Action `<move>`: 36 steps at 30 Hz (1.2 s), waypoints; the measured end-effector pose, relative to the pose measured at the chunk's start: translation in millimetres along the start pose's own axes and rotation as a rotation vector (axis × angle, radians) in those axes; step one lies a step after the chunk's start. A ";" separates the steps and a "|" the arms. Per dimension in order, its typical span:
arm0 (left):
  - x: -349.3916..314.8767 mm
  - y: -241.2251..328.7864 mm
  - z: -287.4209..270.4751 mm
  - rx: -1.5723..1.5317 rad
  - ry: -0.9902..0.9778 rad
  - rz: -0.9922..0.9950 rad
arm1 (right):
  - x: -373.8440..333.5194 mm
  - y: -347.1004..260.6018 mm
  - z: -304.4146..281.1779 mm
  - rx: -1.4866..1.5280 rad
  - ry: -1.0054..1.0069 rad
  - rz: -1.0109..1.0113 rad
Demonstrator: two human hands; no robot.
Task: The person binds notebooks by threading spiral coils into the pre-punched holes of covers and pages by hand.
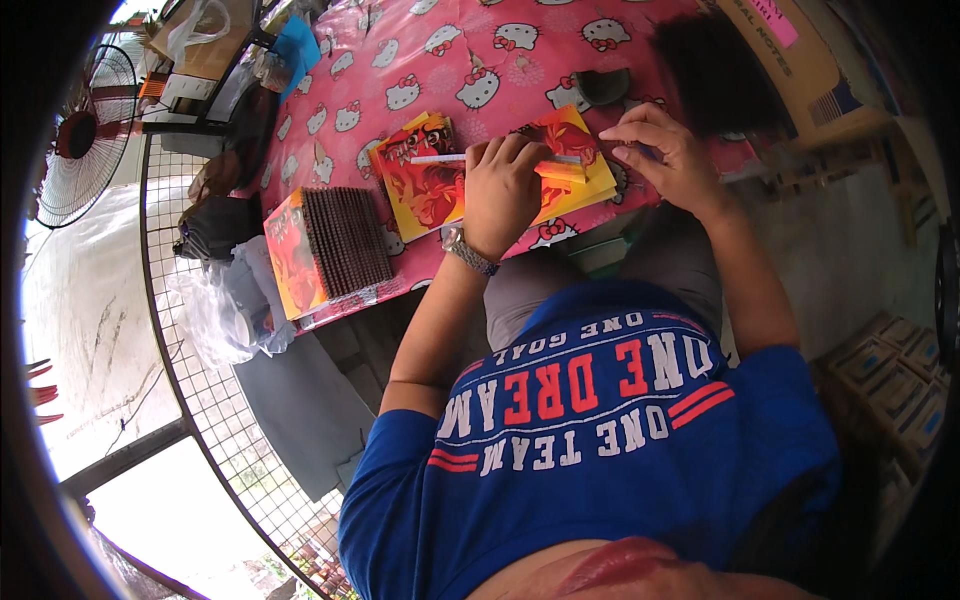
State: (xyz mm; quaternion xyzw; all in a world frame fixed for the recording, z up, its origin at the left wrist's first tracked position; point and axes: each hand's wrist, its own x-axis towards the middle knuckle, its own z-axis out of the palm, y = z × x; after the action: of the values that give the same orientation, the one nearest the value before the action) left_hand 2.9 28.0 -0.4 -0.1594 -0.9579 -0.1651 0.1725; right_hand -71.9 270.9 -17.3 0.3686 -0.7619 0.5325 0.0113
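Observation:
A stack of red and yellow printed sheets (425, 190) lies on a table with a pink cartoon-cat cloth (420, 60). My left hand (500, 195), with a wristwatch, rests on the stack, its fingers curled over a thin white stick (435, 159) that lies across the sheets. An orange folded strip (562, 172) sticks out beside its fingers. My right hand (668, 150) is to the right, fingers apart, with its fingertips touching the sheets' far right corner. A blue shirt covers my body below.
A box of dark brown ridged pieces (345, 240) with a red-orange side stands at the table's left edge. Plastic bags (215, 310) hang beside a wire mesh fence (200, 400). A fan (80, 130) stands far left. There is a cardboard box (800, 60) at the back right, and stacked cartons (900, 380).

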 end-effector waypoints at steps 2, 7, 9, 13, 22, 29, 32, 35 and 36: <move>-1.6 4.3 3.0 0.007 0.034 -0.030 | -1.0 -1.5 1.5 -0.025 0.045 -0.013; 7.1 -0.7 7.7 -0.042 0.087 0.004 | -0.7 0.0 3.2 -0.091 0.072 -0.051; 12.0 -3.6 8.8 -0.051 0.077 0.012 | -1.6 0.7 3.6 -0.094 0.051 -0.055; 20.7 -7.0 8.7 -0.067 0.047 0.039 | -2.7 2.3 3.3 0.014 0.074 0.002; 29.2 -14.0 12.8 -0.077 0.026 0.084 | -2.6 12.9 0.2 0.031 -0.035 0.024; 25.1 -19.7 16.9 -0.108 0.070 0.134 | -2.1 5.6 10.8 0.016 0.064 0.066; 21.6 -21.4 13.1 -0.117 0.061 0.120 | -6.3 0.7 14.4 0.011 0.000 0.071; 20.2 -21.6 10.5 -0.147 0.073 0.146 | -9.6 -4.2 10.4 0.022 -0.081 0.136; 20.0 -19.1 7.9 -0.122 0.078 0.147 | -9.3 -9.4 9.4 0.036 -0.115 0.177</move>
State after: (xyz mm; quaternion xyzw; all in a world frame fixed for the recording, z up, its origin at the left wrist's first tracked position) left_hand -24.0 18.9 -4.8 -0.2328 -0.9244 -0.2159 0.2114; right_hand -56.2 266.8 -17.6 0.3300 -0.7811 0.5230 -0.0864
